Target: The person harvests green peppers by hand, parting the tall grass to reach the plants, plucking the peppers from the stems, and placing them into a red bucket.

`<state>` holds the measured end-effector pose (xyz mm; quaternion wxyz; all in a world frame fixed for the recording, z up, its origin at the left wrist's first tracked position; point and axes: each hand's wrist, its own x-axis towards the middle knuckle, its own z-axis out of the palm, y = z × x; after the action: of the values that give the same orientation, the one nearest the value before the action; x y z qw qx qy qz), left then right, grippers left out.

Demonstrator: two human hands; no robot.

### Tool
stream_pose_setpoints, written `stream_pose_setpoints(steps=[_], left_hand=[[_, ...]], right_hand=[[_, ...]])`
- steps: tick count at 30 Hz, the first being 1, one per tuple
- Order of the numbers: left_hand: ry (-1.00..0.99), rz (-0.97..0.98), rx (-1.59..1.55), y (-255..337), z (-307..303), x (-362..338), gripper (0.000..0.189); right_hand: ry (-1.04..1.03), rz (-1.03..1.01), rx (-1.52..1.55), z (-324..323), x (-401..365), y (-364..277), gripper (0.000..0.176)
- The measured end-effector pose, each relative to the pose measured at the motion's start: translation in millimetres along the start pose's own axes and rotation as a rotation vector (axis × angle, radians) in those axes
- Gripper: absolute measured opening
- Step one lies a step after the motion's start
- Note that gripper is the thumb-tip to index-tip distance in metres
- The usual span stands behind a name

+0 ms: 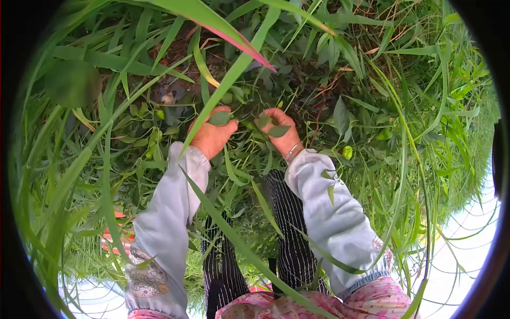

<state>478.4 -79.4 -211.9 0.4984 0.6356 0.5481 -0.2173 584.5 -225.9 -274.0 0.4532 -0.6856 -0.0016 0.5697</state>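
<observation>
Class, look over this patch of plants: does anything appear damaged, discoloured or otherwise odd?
Yes: the broad grass blade at the top has a pinkish-red edge and tip, unlike the mostly green blades around it. Below it, a narrow curved blade has partly yellowed.

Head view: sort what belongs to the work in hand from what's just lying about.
Likely in the work:
- left hand, right hand
- leaves at their fingers

Apparently just there:
- red object in the grass, partly hidden
- pale lump on the soil
- red-edged blade
</observation>
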Motion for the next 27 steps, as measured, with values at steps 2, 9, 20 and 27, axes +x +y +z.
stream_pose_setpoints(steps=[2,9,20,27], left_hand=[[0.107,0.132,0.018,-14,3,-7,0.030],[0.177,0.300,-0.069,-7,17,-31,0.024],[0.203,0.317,-0.077,-10,16,-49,0.023],[0.208,0.439,-0.216,-18,16,-75,0.019]], right_hand=[[-0.090,-0.185,-0.244,2,-10,-2,0.020],[-0.154,-0.077,-1.194,22,-15,-47,0.032],[-0.286,-0.240,-0.970,9,-24,-28,0.040],[-0.228,-0.421,-0.935,-11,-62,-29,0.035]])
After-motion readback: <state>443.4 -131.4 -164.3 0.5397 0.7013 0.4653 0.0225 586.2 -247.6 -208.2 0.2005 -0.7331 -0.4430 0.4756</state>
